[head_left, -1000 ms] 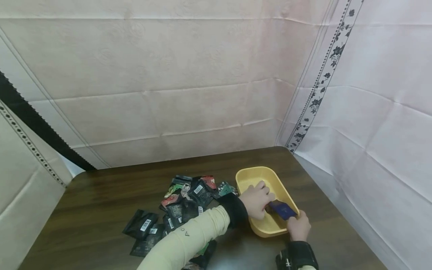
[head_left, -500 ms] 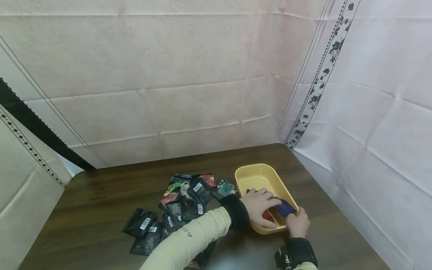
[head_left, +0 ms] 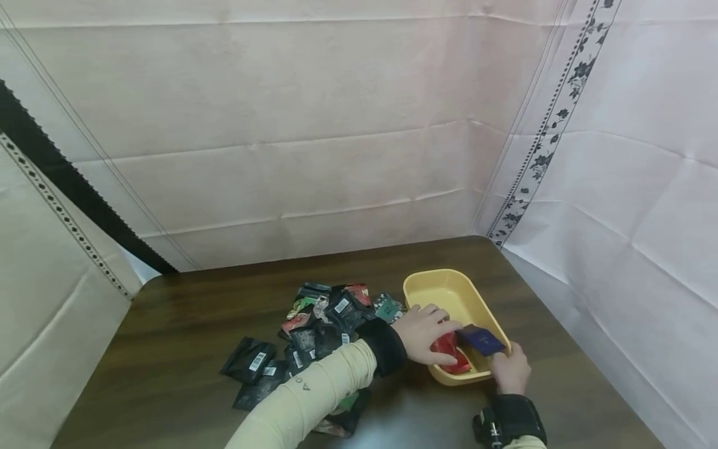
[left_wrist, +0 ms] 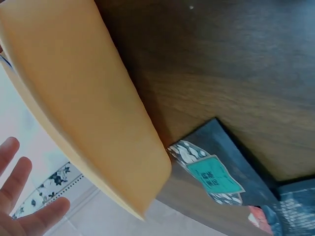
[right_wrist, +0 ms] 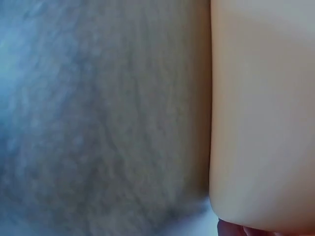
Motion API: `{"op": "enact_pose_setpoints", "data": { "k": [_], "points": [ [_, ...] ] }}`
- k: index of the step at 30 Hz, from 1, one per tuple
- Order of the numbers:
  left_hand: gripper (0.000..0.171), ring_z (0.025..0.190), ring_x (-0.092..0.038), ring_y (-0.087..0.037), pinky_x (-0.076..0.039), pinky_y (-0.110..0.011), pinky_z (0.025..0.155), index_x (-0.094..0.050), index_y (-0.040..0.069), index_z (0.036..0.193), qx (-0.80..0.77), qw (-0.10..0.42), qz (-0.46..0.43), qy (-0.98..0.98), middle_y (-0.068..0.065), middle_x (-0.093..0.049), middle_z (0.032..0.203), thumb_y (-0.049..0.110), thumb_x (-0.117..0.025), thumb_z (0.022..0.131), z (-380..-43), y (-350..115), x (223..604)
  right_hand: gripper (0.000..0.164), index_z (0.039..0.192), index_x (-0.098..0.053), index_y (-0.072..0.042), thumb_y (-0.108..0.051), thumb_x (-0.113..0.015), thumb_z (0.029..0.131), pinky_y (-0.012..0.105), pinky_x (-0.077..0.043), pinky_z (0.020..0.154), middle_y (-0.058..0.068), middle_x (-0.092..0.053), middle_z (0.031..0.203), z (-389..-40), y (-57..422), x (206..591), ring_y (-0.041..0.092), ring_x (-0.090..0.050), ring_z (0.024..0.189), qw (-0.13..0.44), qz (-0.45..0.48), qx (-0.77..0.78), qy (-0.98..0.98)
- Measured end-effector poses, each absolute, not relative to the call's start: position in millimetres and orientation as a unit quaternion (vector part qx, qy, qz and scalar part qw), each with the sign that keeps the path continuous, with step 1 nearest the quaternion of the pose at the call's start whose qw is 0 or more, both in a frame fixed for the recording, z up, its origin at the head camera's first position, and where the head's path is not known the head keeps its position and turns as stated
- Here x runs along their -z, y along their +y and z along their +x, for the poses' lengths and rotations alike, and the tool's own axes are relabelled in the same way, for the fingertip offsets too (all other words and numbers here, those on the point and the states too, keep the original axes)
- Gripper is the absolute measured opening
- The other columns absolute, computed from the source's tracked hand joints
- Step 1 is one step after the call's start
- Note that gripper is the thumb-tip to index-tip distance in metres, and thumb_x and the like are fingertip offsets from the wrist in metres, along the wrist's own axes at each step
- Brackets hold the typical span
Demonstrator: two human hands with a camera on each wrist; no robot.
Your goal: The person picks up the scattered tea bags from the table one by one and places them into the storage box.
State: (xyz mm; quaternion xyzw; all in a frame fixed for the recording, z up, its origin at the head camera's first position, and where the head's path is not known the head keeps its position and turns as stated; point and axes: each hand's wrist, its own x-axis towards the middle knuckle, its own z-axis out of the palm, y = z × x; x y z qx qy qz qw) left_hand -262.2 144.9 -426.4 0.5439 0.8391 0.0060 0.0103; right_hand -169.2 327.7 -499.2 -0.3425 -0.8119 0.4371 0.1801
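Note:
A yellow plastic tub [head_left: 443, 277] stands at the right of the table. My left hand [head_left: 424, 337] is over its left side, fingers spread and straight, close above a red packet [head_left: 451, 355] inside. In the left wrist view, the fingers [left_wrist: 17, 179] show spread beyond the tub's rim. A dark blue packet [head_left: 483, 340] lies in the tub, reaching toward its right rim. My right hand [head_left: 510, 369] grips the tub's near right corner. In the right wrist view, fingertips [right_wrist: 236, 229] show at the tub's edge.
Left of the tub is a heap of black packets [head_left: 344, 312], some with red or green patches. A packet with a teal label [head_left: 389, 307] lies right beside the tub. Pale cloth [head_left: 336, 125] hangs behind the wooden table [head_left: 185, 324].
My left hand's fingers have gone from curled inside the tub to spread, and the red packet has come into view beneath them. The right hand stays at the tub's corner.

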Motion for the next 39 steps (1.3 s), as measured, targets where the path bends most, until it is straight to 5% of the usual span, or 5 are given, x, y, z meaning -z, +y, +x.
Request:
{"op": "enact_pose_setpoints", "data": {
  "k": [14, 21, 27, 32, 39],
  "points": [
    [0.063, 0.119, -0.037, -0.017, -0.033, -0.043, 0.098, -0.039, 0.028, 0.137, -0.038, -0.032, 0.524, 0.850, 0.000, -0.046, 0.127, 0.061, -0.046, 0.084, -292, 110, 412, 0.064, 0.126, -0.032, 0.013, -0.034, -0.049, 0.086, 0.057, -0.028, 0.093, 0.038, -0.037, 0.122, -165, 327, 492, 0.054, -0.034, 0.111, 0.122, -0.386, -0.421, -0.812],
    [0.052, 0.116, -0.042, -0.019, -0.037, -0.039, 0.094, -0.045, 0.020, 0.134, 0.005, -0.052, 0.511, 0.858, -0.002, -0.050, 0.125, 0.044, -0.051, 0.089, -309, 72, 397, 0.049, 0.108, -0.044, 0.020, -0.022, -0.042, 0.084, 0.056, -0.036, 0.081, 0.041, -0.046, 0.106, -175, 329, 482, 0.054, -0.044, 0.097, 0.143, -0.373, -0.413, -0.819],
    [0.059, 0.099, -0.048, -0.014, -0.044, -0.027, 0.078, -0.050, 0.018, 0.129, 0.055, 0.006, 0.560, 0.827, 0.000, -0.053, 0.115, 0.045, -0.064, 0.078, -287, 33, 417, 0.045, 0.107, -0.043, 0.019, -0.017, -0.038, 0.081, 0.056, -0.035, 0.081, 0.040, -0.045, 0.107, -171, 334, 481, 0.054, -0.043, 0.098, 0.134, -0.393, -0.423, -0.806],
    [0.073, 0.105, -0.044, -0.012, -0.041, -0.031, 0.085, -0.044, 0.028, 0.133, 0.109, 0.056, 0.594, 0.795, 0.005, -0.048, 0.119, 0.050, -0.070, 0.068, -259, 19, 447, 0.042, 0.104, -0.042, 0.017, -0.017, -0.037, 0.079, 0.056, -0.034, 0.082, 0.038, -0.045, 0.107, -166, 334, 484, 0.052, -0.042, 0.099, 0.113, -0.405, -0.418, -0.805],
    [0.063, 0.104, -0.044, -0.011, -0.041, -0.034, 0.083, -0.046, 0.032, 0.129, 0.144, 0.055, 0.605, 0.781, 0.007, -0.046, 0.117, 0.047, -0.067, 0.072, -243, 17, 466, 0.047, 0.108, -0.039, 0.019, -0.018, -0.037, 0.079, 0.057, -0.033, 0.087, 0.039, -0.041, 0.110, -156, 331, 493, 0.055, -0.038, 0.103, 0.079, -0.407, -0.411, -0.812]
  ]
}}
